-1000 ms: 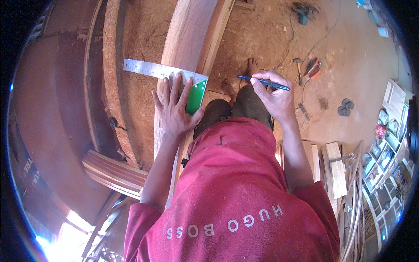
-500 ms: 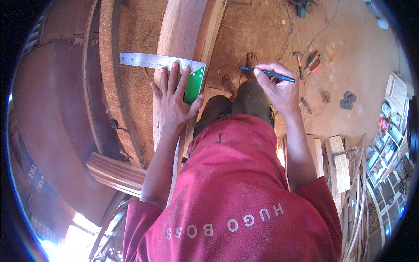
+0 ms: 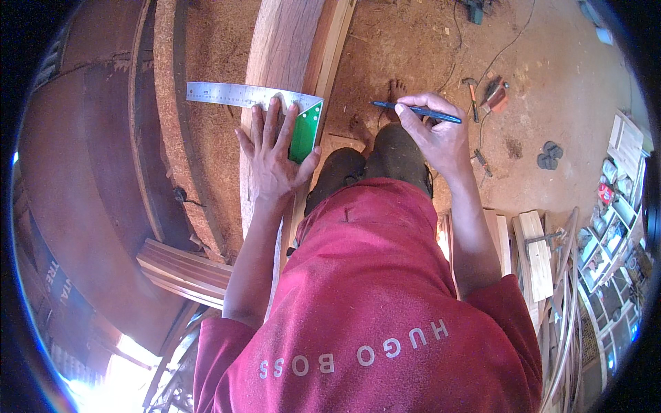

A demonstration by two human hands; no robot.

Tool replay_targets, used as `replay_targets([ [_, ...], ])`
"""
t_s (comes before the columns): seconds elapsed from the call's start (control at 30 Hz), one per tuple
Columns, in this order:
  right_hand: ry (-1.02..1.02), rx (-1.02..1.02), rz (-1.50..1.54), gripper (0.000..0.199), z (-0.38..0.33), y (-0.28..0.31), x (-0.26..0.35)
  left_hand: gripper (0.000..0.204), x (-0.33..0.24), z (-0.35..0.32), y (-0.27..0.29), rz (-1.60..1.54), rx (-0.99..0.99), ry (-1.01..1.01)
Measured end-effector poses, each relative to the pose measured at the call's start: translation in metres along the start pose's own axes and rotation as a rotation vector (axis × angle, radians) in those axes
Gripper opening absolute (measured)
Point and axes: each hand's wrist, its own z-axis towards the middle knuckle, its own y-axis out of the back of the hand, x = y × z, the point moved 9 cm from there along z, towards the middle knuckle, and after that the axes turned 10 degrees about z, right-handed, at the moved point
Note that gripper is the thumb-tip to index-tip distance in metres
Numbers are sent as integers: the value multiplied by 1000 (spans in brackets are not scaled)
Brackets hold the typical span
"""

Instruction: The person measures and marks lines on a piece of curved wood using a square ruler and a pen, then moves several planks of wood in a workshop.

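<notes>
- Pressing flat, fingers spread, the left hand (image 3: 273,155) is pinning the try square (image 3: 275,103) on the plank (image 3: 289,41) — its steel blade is running leftward.
- Pinching a blue pen (image 3: 416,110), the right hand (image 3: 434,138) is hovering right of the square — well apart.

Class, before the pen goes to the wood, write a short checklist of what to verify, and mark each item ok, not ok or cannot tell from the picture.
1. Left hand lies flat on the square: ok.
2. Green stock of the square sits against the edge of the plank: cannot tell, fingers cover the join.
3. Steel blade lies across the plank: ok.
4. Right hand grips the pen: ok.
5. Pen tip at the blade: not ok, it is off to the side, over the floor.
6. Existing mark on the plank: cannot tell.
</notes>
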Motion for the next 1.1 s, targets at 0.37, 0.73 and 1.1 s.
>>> replay_targets([
  [0.37, 15, 27, 8, 14, 3, -7, 6, 84, 0, 0, -1, 14, -8, -4],
  [0.73, 54, 28, 18, 15, 8, -15, 7, 87, -1, 1, 0, 1, -14, 7],
  [1.1, 200, 182, 24, 17, 49, -88, 38, 85, -1, 0, 1, 3, -11, -5],
])
